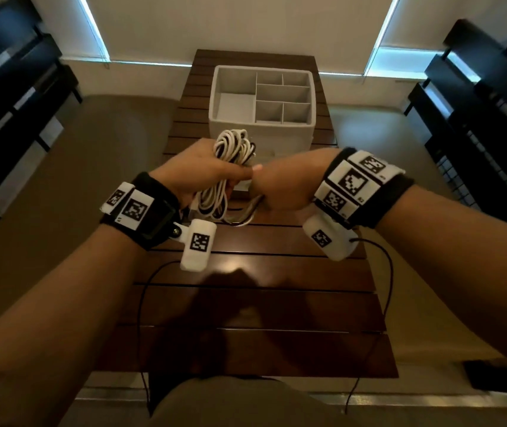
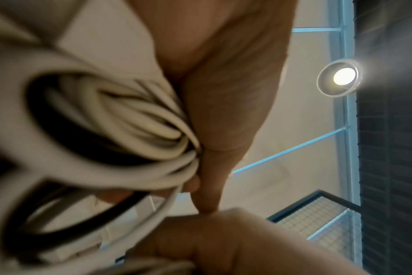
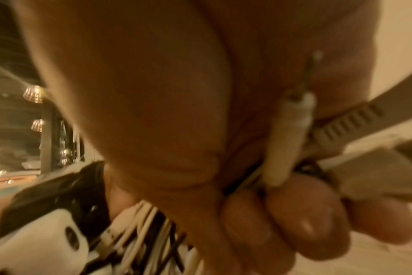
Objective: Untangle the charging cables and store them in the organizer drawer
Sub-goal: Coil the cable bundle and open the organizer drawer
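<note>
A tangled bundle of white and black charging cables (image 1: 230,167) hangs above the slatted wooden table (image 1: 261,303), just in front of the white organizer drawer (image 1: 263,100). My left hand (image 1: 203,174) grips the bundle's upper loops, and its thumb tip touches my right hand. My right hand (image 1: 279,188) is closed round the bundle's lower strands. In the left wrist view the cable loops (image 2: 120,130) press against my palm. In the right wrist view my fingers (image 3: 303,219) curl round white plug ends (image 3: 287,141) and thin strands (image 3: 141,241). The drawer's compartments hold nothing I can see.
The organizer has one large compartment on the left and several small ones on the right. Dark shelving (image 1: 477,118) flanks the table on the right and dark furniture (image 1: 9,97) on the left. Thin black sensor wires (image 1: 384,272) trail from my wrists over the table's near end.
</note>
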Action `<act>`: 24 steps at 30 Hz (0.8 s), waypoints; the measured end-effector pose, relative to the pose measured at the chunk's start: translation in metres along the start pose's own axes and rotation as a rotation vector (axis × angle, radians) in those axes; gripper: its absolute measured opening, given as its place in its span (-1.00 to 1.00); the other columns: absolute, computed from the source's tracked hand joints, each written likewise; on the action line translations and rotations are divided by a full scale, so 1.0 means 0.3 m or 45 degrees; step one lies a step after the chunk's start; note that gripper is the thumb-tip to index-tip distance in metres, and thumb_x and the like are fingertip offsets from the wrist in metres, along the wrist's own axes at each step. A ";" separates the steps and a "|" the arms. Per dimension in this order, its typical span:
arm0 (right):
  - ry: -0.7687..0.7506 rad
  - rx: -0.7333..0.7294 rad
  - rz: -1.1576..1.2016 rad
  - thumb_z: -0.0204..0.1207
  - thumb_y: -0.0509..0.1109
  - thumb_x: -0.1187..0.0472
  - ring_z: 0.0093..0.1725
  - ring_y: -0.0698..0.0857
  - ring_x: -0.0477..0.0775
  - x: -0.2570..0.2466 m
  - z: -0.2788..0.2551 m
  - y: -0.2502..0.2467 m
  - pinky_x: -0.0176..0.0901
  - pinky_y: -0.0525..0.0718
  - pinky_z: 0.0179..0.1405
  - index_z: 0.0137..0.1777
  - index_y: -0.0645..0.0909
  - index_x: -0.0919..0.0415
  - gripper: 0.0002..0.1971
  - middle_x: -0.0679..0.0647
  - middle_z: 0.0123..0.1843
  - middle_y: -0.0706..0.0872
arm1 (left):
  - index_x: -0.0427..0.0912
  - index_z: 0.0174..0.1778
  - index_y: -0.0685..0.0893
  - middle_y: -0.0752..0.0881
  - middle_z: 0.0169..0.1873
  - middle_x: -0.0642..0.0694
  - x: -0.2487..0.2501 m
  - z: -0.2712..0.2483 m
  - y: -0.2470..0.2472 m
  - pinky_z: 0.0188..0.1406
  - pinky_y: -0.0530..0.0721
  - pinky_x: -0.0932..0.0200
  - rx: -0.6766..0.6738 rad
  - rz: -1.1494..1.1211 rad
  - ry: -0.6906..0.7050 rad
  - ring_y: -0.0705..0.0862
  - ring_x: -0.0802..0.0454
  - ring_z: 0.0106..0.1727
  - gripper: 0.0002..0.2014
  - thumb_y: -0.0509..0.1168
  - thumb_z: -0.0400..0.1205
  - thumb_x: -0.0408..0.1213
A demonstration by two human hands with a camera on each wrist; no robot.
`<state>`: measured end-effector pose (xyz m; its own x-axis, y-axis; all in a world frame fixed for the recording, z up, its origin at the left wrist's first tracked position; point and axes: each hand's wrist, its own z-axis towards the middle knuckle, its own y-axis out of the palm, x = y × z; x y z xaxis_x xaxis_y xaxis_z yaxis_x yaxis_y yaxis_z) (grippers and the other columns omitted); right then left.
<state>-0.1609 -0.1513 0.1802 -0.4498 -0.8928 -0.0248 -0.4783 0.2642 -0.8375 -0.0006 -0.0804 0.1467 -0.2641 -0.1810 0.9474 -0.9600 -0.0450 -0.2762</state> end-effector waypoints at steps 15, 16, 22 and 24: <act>0.273 0.199 0.223 0.79 0.24 0.29 0.27 0.60 0.34 -0.018 0.051 -0.029 -0.07 0.49 0.18 0.54 0.51 0.48 -0.61 0.42 0.33 0.62 | -0.14 0.18 0.78 0.86 0.08 -0.21 -0.089 -0.007 0.099 0.20 0.78 -0.12 0.074 -0.704 0.070 0.83 -0.17 0.19 -0.71 0.41 0.71 -0.01; 0.251 0.207 0.211 0.74 0.31 0.29 0.11 0.62 0.24 -0.009 0.046 -0.035 -0.09 0.51 0.07 0.44 0.60 0.43 -0.66 0.34 0.20 0.67 | -0.13 0.20 0.77 0.87 0.09 -0.20 -0.095 -0.009 0.103 0.20 0.78 -0.10 0.053 -0.676 0.097 0.83 -0.16 0.19 -0.69 0.41 0.69 0.00; 0.127 0.186 0.242 0.65 0.44 0.17 0.09 0.69 0.16 0.007 0.022 -0.032 0.02 0.69 0.19 0.36 0.70 0.21 -0.69 0.15 0.17 0.77 | -0.23 0.25 0.74 0.89 0.03 -0.10 -0.091 -0.023 0.108 0.14 0.79 0.08 -0.124 -0.508 0.126 0.86 -0.04 0.12 -0.65 0.48 0.53 -0.31; 0.108 0.220 0.265 0.63 0.47 0.16 0.02 0.66 0.12 0.008 0.012 -0.023 -0.05 0.62 0.07 0.31 0.69 0.16 -0.72 0.08 0.06 0.72 | -0.22 0.24 0.74 0.89 0.05 -0.12 -0.085 -0.025 0.100 0.15 0.79 0.08 -0.150 -0.468 0.110 0.86 -0.07 0.15 -0.65 0.50 0.51 -0.32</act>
<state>-0.1558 -0.1567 0.1840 -0.5898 -0.7903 -0.1662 -0.2366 0.3658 -0.9001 -0.0233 -0.0699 0.1156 0.0976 -0.0902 0.9911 -0.9947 0.0227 0.1000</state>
